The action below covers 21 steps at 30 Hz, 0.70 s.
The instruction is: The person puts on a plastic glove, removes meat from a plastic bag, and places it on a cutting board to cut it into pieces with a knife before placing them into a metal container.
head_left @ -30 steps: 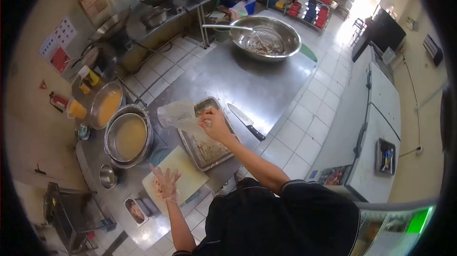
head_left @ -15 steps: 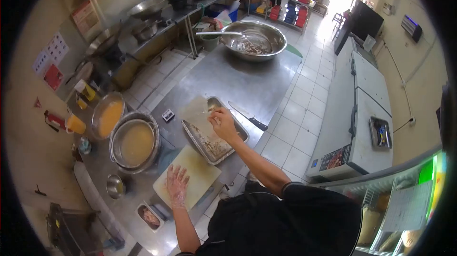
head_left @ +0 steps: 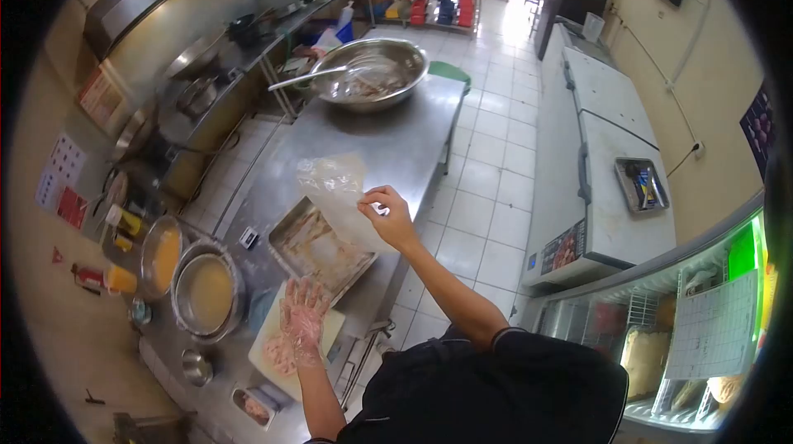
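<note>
My right hand [head_left: 390, 217], bare, pinches the edge of a clear plastic bag [head_left: 337, 188] between thumb and fingers. The bag hangs above a shallow metal tray [head_left: 310, 266], whose bottom is smeared with brownish residue. My left hand [head_left: 304, 322] wears a clear plastic glove. Its fingers are stretched upward over a whitish cutting board [head_left: 329, 330], with nothing held in them. Pale pink raw meat [head_left: 277, 355] lies on the board beside this hand. Below the board, a small metal container [head_left: 252, 408] has more pink meat inside.
A large steel bowl [head_left: 396, 97] with a long-handled utensil stands at the table's far end. Pots with yellowish liquid [head_left: 205, 294] and a small metal bowl [head_left: 197, 368] line the left side. White chest freezers [head_left: 615, 147] stand right, across a tiled aisle.
My view has turned, shifting the scene leftward. My right hand has raised the plastic bag, which spreads more above the tray. Pink meat now shows on the board; the knife no longer shows.
</note>
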Each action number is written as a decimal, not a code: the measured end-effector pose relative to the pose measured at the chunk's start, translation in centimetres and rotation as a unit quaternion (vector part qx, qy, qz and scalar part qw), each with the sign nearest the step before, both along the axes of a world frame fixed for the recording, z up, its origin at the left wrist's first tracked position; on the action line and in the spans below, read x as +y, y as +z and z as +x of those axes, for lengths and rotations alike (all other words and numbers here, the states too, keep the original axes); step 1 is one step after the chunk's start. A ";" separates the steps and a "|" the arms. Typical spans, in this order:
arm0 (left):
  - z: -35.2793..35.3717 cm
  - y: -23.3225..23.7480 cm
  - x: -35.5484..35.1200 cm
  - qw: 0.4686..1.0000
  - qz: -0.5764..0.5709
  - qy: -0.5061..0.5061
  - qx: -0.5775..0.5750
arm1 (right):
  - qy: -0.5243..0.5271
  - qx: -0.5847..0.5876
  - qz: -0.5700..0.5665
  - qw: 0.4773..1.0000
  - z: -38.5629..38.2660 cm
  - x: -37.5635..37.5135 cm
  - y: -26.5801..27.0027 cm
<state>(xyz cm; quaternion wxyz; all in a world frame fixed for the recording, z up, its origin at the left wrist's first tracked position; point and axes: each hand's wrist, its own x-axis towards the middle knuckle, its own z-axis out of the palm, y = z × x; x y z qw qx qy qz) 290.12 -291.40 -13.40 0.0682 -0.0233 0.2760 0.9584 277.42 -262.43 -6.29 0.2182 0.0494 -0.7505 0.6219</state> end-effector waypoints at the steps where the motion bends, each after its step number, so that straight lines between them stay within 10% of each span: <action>1: -0.6 0.8 2.7 1.000 0.012 -0.015 0.004 | -0.006 0.016 -0.049 0.999 0.1 2.8 -0.2; 7: -4.1 0.6 18.0 0.990 0.082 -0.110 0.022 | -0.032 0.060 -0.233 0.970 2.4 20.7 0.8; 21: -18.7 1.3 38.7 0.978 -0.082 -0.190 -0.025 | -0.348 0.048 -0.108 0.930 0.9 54.2 -8.5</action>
